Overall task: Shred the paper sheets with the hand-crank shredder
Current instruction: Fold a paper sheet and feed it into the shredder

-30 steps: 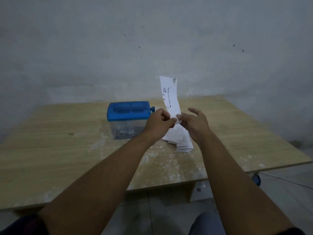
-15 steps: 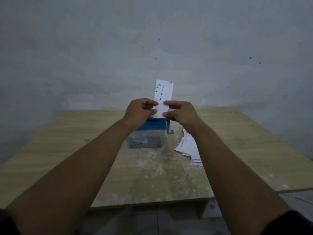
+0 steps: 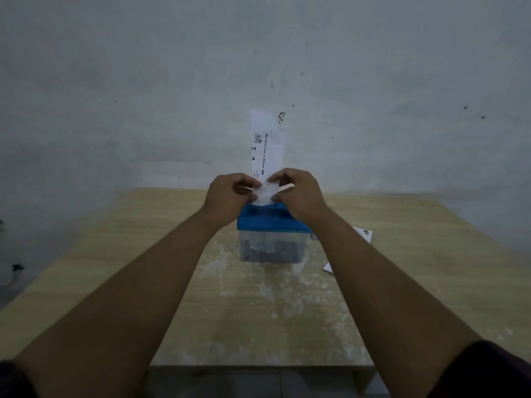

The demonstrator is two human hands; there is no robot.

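Paper is at the mouth of the shredder (image 3: 270, 222): a narrow printed strip (image 3: 267, 150) stands upright over the blue lid (image 3: 258, 218), its lower end pinched from both sides. The left hand (image 3: 230, 196) has thumb and fingers curled onto the left edge and the right hand (image 3: 298, 196) does the same on the right edge, both just above the lid. Whether the bottom edge has entered the slot cannot be told, since the fingers hide it. To do this step well, the strip should go down square to the slot and flat, not bowed, with light downward pressure until the cutters can catch it. Fingertips should stay above the opening. One hand would then have to let go for the crank, which does not show here and is likely behind the right forearm, while the other guides the paper and steadies the lid. The clear bin (image 3: 273, 248) below holds a few pale shreds, and more sheets (image 3: 363, 234) lie on the table (image 3: 143, 254) just right of the shredder. Dark print and small icons run lengthwise along the strip but are too blurred to read, and no brand shows on the shredder
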